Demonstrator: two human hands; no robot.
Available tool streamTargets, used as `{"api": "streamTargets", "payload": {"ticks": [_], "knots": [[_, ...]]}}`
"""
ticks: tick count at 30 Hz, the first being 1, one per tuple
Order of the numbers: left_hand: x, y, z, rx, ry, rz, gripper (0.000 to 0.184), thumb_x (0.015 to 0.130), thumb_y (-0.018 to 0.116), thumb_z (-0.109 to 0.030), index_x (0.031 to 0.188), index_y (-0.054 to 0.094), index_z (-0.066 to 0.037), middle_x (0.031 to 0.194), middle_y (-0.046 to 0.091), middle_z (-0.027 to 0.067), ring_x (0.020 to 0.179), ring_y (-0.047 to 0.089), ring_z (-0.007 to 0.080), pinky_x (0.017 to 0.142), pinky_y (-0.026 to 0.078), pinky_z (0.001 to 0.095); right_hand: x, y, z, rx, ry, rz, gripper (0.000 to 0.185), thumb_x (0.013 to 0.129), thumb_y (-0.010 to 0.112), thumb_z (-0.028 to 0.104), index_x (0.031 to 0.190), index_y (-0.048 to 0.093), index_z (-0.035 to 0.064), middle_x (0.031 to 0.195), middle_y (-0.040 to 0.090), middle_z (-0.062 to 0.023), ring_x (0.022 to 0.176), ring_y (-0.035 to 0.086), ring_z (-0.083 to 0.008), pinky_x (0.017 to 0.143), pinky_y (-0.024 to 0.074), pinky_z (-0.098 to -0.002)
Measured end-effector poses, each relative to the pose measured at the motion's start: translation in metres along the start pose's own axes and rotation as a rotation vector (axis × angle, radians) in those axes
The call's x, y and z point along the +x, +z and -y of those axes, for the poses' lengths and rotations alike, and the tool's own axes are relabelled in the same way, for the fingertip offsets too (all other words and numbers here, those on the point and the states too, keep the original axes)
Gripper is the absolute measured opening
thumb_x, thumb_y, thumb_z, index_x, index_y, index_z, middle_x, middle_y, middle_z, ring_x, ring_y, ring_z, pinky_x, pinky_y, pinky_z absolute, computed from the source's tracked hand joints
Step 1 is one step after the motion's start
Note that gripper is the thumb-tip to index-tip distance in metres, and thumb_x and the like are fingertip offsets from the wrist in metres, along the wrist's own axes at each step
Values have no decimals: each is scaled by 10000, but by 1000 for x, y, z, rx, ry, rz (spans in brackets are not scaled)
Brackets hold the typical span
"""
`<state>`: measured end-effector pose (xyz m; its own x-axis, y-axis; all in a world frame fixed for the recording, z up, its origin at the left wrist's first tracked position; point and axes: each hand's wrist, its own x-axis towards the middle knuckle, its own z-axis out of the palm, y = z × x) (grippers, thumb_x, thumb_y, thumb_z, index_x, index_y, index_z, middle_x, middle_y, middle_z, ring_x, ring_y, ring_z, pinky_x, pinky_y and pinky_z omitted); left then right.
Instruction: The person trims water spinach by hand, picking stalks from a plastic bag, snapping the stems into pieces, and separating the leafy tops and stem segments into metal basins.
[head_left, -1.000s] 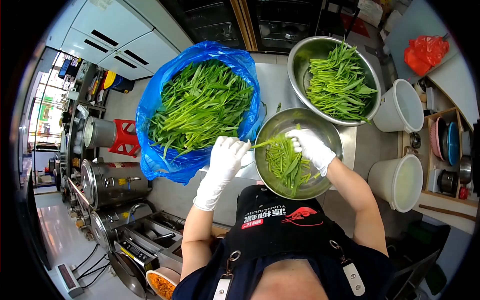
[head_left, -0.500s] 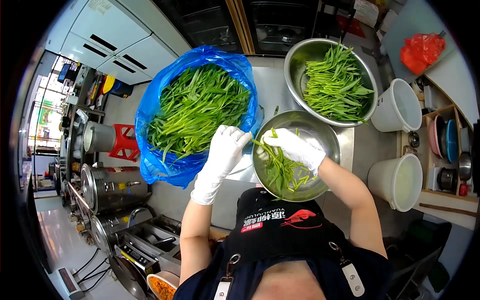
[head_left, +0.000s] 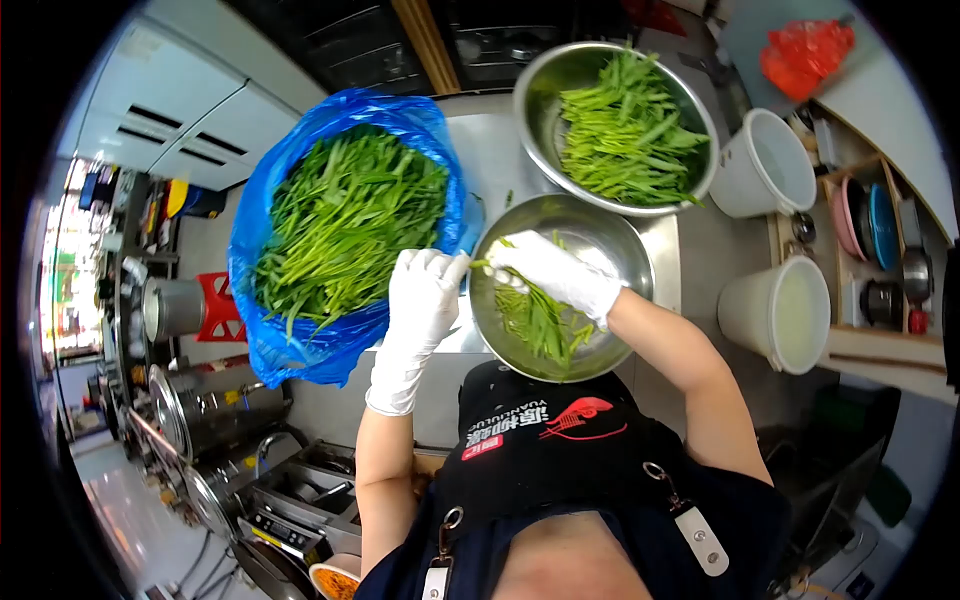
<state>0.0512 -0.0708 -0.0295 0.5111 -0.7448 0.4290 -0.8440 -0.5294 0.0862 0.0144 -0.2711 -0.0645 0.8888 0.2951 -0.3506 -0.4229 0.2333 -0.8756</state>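
Note:
Both hands wear white gloves. My right hand (head_left: pixel 548 272) is closed around a small bunch of water spinach (head_left: pixel 546 328) over the lower steel bowl (head_left: pixel 640 262), leaves hanging into it. Short cut pieces of stem lie in that bowl beneath the bunch. At the bowl's left rim, the fingertips of my left hand (head_left: pixel 425 292) pinch together at the end of a stem that sticks out from the right hand. Left of my left hand, a blue plastic bag (head_left: pixel 250 215) is full of leafy water spinach. A second steel bowl (head_left: pixel 538 110) above holds more stalks, laid roughly side by side.
The bowls and bag stand on a metal table (head_left: pixel 490 150). To the right are two white buckets, one (head_left: pixel 735 180) above the other (head_left: pixel 745 310), beside a shelf with basins. A red stool (head_left: pixel 218 305) and a large steel pot (head_left: pixel 170 410) stand at left.
The camera view has turned, so the bag, bowls and buckets sit further left in the picture. Both hands stay at the lower bowl's left side, the right hand still gripping the bunch.

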Motion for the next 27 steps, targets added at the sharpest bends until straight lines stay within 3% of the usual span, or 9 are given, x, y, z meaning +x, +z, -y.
{"api": "streamTargets", "payload": {"ticks": [4, 7, 9, 11, 13, 19, 20, 23, 27], "knots": [[8, 18, -10, 41, -15, -110, 311, 707, 619, 1, 1011, 658, -49, 790, 592, 54, 829, 587, 229, 748, 431, 378, 6, 0, 0, 117, -51, -226, 172, 927, 556, 153, 830, 602, 19, 682, 550, 2, 565, 464, -70, 491, 373, -216], [11, 10, -13, 32, -89, -185, 297, 715, 651, 18, 1004, 665, -51, 775, 588, 54, 785, 584, 235, 709, 415, 378, 25, -60, -14, 460, -100, -492, 125, 898, 548, 122, 837, 598, 24, 663, 551, -16, 506, 450, -108, 467, 381, -248], [7, 13, -17, -88, -135, -230, 238, 758, 640, -8, 986, 683, -62, 714, 577, 36, 732, 577, 235, 683, 406, 375, 22, -97, -7, 533, -155, -477, 110, 900, 548, 120, 864, 602, 31, 683, 562, -18, 523, 471, -112, 478, 398, -248], [3, 25, -29, -115, -176, -6, 261, 771, 682, -24, 1030, 695, -50, 772, 631, 75, 715, 581, 258, 700, 437, 369, 12, -100, 23, 595, -304, -477, 117, 915, 566, 144, 897, 602, 34, 716, 580, -20, 557, 505, -123, 511, 432, -259], [-2, 48, -43, -45, -176, 317, 419, 756, 693, -81, 1169, 652, -30, 812, 655, 105, 752, 594, 290, 715, 447, 395, 11, -108, 46, 627, -445, -464, 115, 934, 555, 141, 914, 598, 37, 735, 583, -27, 595, 519, -136, 557, 454, -278], [-2, 44, -86, -182, -314, 155, 256, 769, 755, -218, 1003, 731, -119, 856, 670, 83, 801, 602, 242, 715, 459, 363, 21, -129, 84, 859, -609, -508, 146, 975, 508, 137, 982, 566, 3, 788, 571, -79, 687, 523, -190, 634, 461, -327], [6, 38, -96, -287, -287, -34, 182, 762, 771, -162, 940, 741, -132, 816, 648, 54, 781, 592, 231, 700, 457, 362, 25, -127, 87, 858, -636, -538, 141, 972, 512, 139, 960, 579, 16, 764, 576, -72, 654, 527, -192, 608, 466, -329], [33, 21, -114, -568, -183, -199, 319, 695, 802, -54, 998, 739, -130, 783, 599, 34, 764, 576, 226, 711, 455, 338, 43, -112, 94, 828, -703, -605, 142, 965, 520, 147, 921, 604, 42, 722, 587, -56, 605, 531, -190, 574, 472, -329], [45, 31, -121, -627, -224, -255, 324, 684, 814, -68, 992, 737, -130, 803, 615, 42, 762, 579, 235, 701, 454, 343, 65, -86, 90, 772, -736, -606, 138, 963, 524, 154, 916, 617, 63, 734, 606, -36, 621, 541, -176, 594, 468, -322]]}}
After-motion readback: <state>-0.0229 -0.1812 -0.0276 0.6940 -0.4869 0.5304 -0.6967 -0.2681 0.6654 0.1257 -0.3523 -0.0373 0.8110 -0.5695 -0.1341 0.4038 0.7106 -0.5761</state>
